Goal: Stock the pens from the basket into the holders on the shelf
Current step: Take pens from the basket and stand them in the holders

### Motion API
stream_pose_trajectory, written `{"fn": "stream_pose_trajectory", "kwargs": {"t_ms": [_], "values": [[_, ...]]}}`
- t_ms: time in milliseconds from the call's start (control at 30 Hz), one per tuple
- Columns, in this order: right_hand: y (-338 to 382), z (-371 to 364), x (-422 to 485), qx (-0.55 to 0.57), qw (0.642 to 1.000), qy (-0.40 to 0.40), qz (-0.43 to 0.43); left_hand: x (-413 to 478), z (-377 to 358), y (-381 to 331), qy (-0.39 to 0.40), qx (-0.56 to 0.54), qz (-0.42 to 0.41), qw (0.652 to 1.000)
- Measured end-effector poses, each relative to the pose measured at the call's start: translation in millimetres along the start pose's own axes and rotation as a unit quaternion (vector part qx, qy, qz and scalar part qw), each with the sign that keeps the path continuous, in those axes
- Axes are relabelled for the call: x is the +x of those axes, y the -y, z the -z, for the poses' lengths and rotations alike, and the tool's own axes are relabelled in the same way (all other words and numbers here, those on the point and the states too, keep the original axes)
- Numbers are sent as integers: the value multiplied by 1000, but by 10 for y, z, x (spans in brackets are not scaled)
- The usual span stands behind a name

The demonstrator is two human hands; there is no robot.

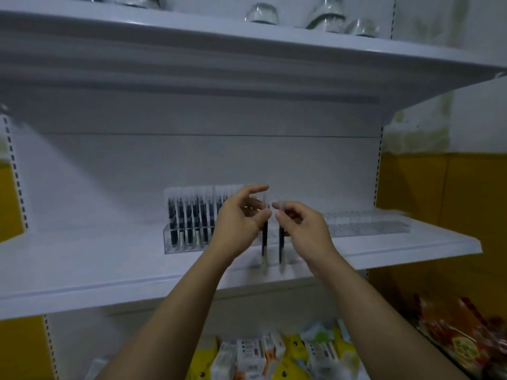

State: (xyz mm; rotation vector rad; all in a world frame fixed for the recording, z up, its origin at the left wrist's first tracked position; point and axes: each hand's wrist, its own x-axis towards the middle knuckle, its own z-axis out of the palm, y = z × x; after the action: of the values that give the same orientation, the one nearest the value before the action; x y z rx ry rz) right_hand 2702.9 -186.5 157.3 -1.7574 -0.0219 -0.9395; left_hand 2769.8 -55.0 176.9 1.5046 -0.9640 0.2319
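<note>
My left hand (241, 218) pinches the clear cap end of an upright black pen (264, 242) in front of the middle shelf (109, 275). Close beside it, my right hand (301, 226) pinches a second upright black pen (281, 248) the same way. Both pens hang vertically, a little apart, just ahead of the clear acrylic holder (175, 249). Several black pens (189, 220) with clear caps stand in the holder's left part. The holder's right part (384, 227) looks empty. The basket is out of view.
An upper shelf (247, 50) overhangs the work area, with clear glass bowls (262, 13) on top. Below the middle shelf lie yellow and white packages (274, 355), and red packets (463, 333) sit at the lower right. A yellow wall (444, 193) flanks the rack.
</note>
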Motion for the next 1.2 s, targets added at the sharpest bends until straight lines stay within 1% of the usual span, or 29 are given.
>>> {"fn": "stream_pose_trajectory", "kwargs": {"t_ms": [100,167,233,300,500,633,767,967,1100,1200], "values": [[16,-21,246,-48,999,-20,12,233,72,17,-18,24,-1,1000],[18,-35,401,-79,995,-31,43,386,113,53,-39,38,-12,998],[11,-54,554,-96,992,-31,75,522,152,82,-53,82,-34,995],[-13,-86,700,-108,989,-28,95,647,185,115,-56,121,-52,990],[-135,-234,1042,-99,984,-51,139,943,236,251,-80,173,-80,978],[-248,-270,1214,-99,985,-47,137,1038,190,342,-85,200,-101,971],[-394,-293,1269,-95,986,-42,129,1046,157,440,-75,223,-96,967],[-506,-311,1260,-97,989,-11,110,1043,186,440,-85,220,-93,967],[-574,-320,1181,-135,985,38,97,997,230,438,-86,218,-87,968],[-622,-318,1137,-210,971,72,93,988,251,422,-84,224,-87,967]]}}
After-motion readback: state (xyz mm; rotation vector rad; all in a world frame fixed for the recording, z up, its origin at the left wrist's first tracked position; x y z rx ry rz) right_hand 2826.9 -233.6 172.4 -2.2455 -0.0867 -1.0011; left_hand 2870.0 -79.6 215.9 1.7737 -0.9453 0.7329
